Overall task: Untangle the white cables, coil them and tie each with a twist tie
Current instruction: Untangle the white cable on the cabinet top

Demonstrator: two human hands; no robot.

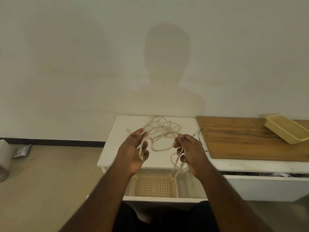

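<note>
A tangle of white cables (pixel 163 129) lies on the small white table (pixel 113 148), with loops rising toward both hands. My left hand (pixel 133 151) is raised over the table's left half and its fingers curl round a loop of cable. My right hand (pixel 190 151) is at the same height to the right and grips another stretch, whose ends hang down below the table's front edge. A loose loop sags between the two hands. Thin black twist ties (pixel 199 133) lie at the table's right edge.
A wooden board (pixel 242 139) lies on a white bench to the right, with a yellow tray (pixel 287 128) on it. Below the table an open drawer holds a beige lattice basket (pixel 153 186). Grey packets (pixel 21 150) lie on the floor at left. A wall stands behind.
</note>
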